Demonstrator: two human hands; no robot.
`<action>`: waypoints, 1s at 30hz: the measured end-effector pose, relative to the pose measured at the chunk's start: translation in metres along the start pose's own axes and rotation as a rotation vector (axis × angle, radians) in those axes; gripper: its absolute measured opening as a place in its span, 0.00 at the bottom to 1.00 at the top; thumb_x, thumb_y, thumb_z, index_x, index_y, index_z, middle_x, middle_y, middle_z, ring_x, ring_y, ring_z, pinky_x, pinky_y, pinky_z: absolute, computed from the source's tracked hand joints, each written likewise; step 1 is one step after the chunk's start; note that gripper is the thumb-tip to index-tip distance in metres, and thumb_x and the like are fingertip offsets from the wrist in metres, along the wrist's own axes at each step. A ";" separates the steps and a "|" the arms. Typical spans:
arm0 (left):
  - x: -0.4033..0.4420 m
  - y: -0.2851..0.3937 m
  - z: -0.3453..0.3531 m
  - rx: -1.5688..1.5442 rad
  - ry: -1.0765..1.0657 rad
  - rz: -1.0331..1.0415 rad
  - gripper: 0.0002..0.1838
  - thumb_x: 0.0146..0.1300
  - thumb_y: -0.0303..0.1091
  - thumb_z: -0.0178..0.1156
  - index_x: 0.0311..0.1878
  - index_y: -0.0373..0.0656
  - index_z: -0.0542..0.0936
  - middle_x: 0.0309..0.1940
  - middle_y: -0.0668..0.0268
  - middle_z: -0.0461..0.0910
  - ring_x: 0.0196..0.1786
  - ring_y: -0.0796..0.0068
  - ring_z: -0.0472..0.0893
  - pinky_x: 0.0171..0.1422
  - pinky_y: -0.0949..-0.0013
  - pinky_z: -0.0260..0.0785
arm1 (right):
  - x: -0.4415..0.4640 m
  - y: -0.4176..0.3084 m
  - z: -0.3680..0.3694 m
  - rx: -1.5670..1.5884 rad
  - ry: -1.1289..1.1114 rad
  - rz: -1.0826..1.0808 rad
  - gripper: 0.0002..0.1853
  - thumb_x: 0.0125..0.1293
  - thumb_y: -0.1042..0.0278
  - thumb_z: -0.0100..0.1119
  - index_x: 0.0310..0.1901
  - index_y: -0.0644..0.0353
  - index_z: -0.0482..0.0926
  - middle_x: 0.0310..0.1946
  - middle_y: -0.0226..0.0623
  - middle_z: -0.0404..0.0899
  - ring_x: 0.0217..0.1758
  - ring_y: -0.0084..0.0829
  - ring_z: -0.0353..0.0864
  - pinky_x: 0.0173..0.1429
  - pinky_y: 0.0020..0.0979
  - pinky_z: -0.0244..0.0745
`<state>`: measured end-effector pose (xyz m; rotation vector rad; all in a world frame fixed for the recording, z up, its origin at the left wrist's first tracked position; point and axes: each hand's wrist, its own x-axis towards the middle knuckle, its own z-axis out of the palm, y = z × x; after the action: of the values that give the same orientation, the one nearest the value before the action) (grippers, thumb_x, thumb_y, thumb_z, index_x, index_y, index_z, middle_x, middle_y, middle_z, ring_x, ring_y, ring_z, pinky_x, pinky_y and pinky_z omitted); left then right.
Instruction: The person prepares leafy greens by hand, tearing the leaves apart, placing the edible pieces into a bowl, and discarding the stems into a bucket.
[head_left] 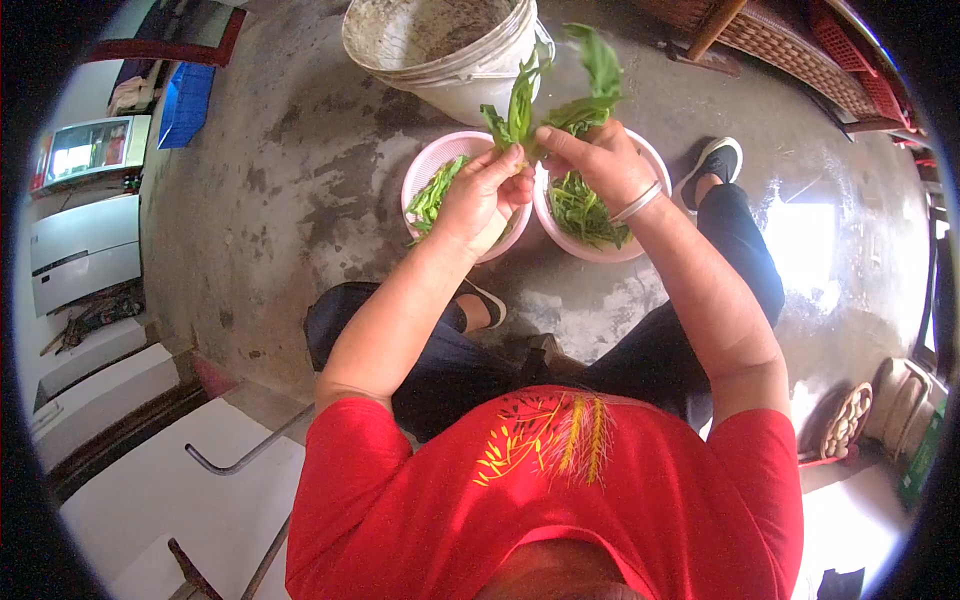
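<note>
Both hands are raised above two pink baskets, close together with leafy greens between them. My left hand (485, 192) is closed, thumb and fingers pinching the stem end of the greens (520, 112). My right hand (597, 165) grips the leafy greens (597, 75) that stick up to the right; a bracelet circles that wrist. Below the left hand stands a pink basket (411, 178) with leaves in it. Under the right hand is a second pink basket (655, 160), also holding leaves (585, 212).
A dirty white bucket (470, 95) stands just beyond the baskets. My shoes (722, 160) rest on the stained concrete floor (250, 200). Wicker furniture (790, 55) is at the far right, a blue box (186, 105) at the far left. A bent metal bar (235, 465) lies near-left.
</note>
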<state>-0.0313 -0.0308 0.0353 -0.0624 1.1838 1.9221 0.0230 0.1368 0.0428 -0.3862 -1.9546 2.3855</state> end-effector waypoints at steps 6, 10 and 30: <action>0.003 0.013 0.001 -0.213 -0.075 0.063 0.17 0.63 0.38 0.55 0.51 0.37 0.71 0.29 0.69 0.72 0.30 0.82 0.71 0.35 0.80 0.67 | -0.002 0.002 0.003 0.337 0.107 0.044 0.13 0.59 0.66 0.59 0.39 0.68 0.76 0.32 0.37 0.79 0.33 0.26 0.78 0.38 0.26 0.75; 0.002 0.022 -0.005 -0.128 -0.132 0.045 0.21 0.64 0.38 0.54 0.55 0.35 0.67 0.28 0.70 0.70 0.30 0.82 0.69 0.33 0.80 0.64 | 0.008 0.004 -0.018 0.371 0.128 0.129 0.15 0.60 0.67 0.57 0.43 0.70 0.75 0.35 0.40 0.80 0.36 0.28 0.80 0.40 0.28 0.76; -0.006 0.005 0.006 0.481 -0.163 0.074 0.11 0.64 0.38 0.44 0.30 0.43 0.69 0.19 0.74 0.63 0.21 0.85 0.62 0.24 0.79 0.54 | -0.008 -0.021 -0.001 -0.209 -0.029 0.030 0.15 0.57 0.55 0.60 0.30 0.62 0.80 0.20 0.30 0.77 0.22 0.20 0.73 0.27 0.25 0.67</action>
<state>-0.0287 -0.0314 0.0448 0.3910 1.5171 1.6201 0.0286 0.1411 0.0647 -0.3921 -2.2342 2.2219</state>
